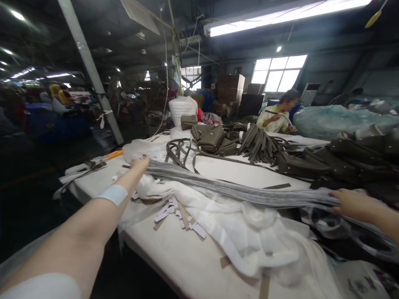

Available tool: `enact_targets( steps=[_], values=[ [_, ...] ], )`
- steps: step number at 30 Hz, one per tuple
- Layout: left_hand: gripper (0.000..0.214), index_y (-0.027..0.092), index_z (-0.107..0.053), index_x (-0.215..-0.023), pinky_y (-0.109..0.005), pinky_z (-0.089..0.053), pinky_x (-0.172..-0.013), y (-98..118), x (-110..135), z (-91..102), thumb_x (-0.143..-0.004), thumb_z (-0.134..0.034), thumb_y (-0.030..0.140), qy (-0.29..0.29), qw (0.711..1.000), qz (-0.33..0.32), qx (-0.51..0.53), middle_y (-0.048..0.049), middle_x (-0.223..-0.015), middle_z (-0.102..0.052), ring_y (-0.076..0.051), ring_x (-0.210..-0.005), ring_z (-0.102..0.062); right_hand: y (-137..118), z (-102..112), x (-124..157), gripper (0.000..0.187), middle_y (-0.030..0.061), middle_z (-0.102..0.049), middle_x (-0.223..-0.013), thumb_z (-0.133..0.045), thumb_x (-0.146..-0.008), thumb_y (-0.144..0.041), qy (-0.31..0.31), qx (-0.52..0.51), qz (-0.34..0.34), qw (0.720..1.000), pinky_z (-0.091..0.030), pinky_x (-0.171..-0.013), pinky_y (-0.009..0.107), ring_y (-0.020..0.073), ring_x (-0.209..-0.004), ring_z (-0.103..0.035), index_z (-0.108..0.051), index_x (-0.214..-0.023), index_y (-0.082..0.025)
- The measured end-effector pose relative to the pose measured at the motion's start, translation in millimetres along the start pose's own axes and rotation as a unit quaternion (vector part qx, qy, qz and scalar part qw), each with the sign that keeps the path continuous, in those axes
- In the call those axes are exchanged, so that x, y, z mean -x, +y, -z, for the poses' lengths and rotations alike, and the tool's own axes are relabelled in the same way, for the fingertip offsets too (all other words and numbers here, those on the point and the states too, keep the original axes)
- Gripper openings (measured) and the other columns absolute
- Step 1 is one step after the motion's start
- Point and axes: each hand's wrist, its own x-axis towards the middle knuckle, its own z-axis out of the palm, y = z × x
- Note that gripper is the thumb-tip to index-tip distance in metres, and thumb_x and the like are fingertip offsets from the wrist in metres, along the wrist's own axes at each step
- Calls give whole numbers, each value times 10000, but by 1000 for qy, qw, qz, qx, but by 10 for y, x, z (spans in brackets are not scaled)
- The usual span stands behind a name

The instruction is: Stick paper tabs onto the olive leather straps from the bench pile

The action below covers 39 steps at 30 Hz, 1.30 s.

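A long bundle of dark straps in clear plastic film stretches across the table between my two hands. My left hand closes round its left end, and my right hand grips it toward the right end. Below the bundle lies a heap of white foam-like sheeting, bunched and loose. Several small paper and brown strips lie beside that heap. Just behind the bundle are loops of dark strap on the table. The fingertips of both hands are partly hidden.
Dark olive bags and a fan of cut straps lie at the back. More dark bags pile up at right. Across the white table, a person handles a strap. A roll of white foam stands behind.
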Motion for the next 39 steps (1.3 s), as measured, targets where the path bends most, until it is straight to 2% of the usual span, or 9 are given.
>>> enact_targets(
  steps=[4, 9, 12, 15, 19, 22, 25, 32, 39],
  values=[
    [538, -22, -476, -1270, -449, -511, -918, 31, 863, -308, -871, -637, 300, -38, 997, 60, -43, -256, -1237, -583, -306, -1070, -633, -556, -204, 543, 373, 193, -685, -1180, -659, -812, -366, 57, -63, 90, 992, -456, -957, 379, 301, -1084, -645, -724, -1108, -148],
    [582, 79, -413, -1366, -448, -444, -1050, 450, 2331, -444, -883, -589, 351, -88, 990, -110, 29, -209, -1324, -539, -288, -1223, -550, -1448, -170, 1693, 325, 119, -700, -1119, -521, -918, -397, 33, -164, 177, 970, -479, -963, 395, 260, -1053, -640, -694, -1089, -181],
    [539, 91, -425, -1353, -468, -473, -1019, 727, 3028, -384, -902, -565, 351, -105, 983, -124, 79, -205, -1286, -562, -294, -1207, -555, -1847, -308, 2326, 271, 95, -698, -1113, -477, -951, -343, -14, -200, 228, 953, -518, -916, 367, 222, -1019, -652, -704, -1029, -216],
    [470, 122, -448, -1333, -444, -514, -974, 864, 3491, -313, -924, -544, 332, -128, 982, -78, 112, -179, -1270, -582, -266, -1156, -588, -2096, -609, 2804, 294, 108, -645, -1255, -513, -933, -300, -4, -179, 256, 950, -502, -961, 388, 237, -1123, -612, -661, -1172, -216],
    [420, 156, -476, -1302, -445, -541, -941, 889, 3805, -231, -927, -547, 330, -163, 978, -37, 122, -159, -1270, -595, -253, -1107, -622, -2266, -997, 3097, 516, 135, -492, -1460, -566, -907, -345, 85, -129, 248, 956, -426, -1051, 481, 317, -1345, -436, -509, -1390, -173],
    [383, 157, -498, -1269, -447, -549, -934, 914, 3898, -175, -927, -544, 323, -173, 977, -20, 125, -155, -1257, -605, -255, -1111, -626, -2306, -1047, 3110, 517, 127, -477, -1475, -558, -915, -393, 102, -136, 238, 956, -413, -1065, 482, 322, -1367, -408, -523, -1377, -164],
    [361, 158, -506, -1256, -439, -557, -928, 981, 3951, -129, -931, -533, 311, -180, 976, -19, 124, -150, -1254, -606, -253, -1120, -625, -2292, -866, 2954, 361, 110, -588, -1362, -487, -957, -373, 99, -194, 215, 952, -464, -1016, 413, 271, -1249, -542, -632, -1234, -192],
    [332, 180, -532, -1238, -407, -575, -901, 1125, 4112, -22, -926, -529, 292, -216, 971, -32, 102, -130, -1237, -613, -238, -1088, -644, -2432, -273, 2000, 281, 50, -722, -1021, -451, -966, -313, 93, -274, 119, 950, -498, -782, 298, 199, -913, -672, -715, -977, -219],
    [281, 182, -586, -1172, -486, -512, -1013, 1100, 4257, 134, -907, -546, 266, -229, 972, -31, 45, -142, -1253, -620, -268, -1187, -595, -2758, -217, 1400, 230, 26, -726, -943, -529, -924, -282, 16, -236, 148, 960, -448, -725, 260, 170, -850, -662, -754, -917, -238]
  ],
)
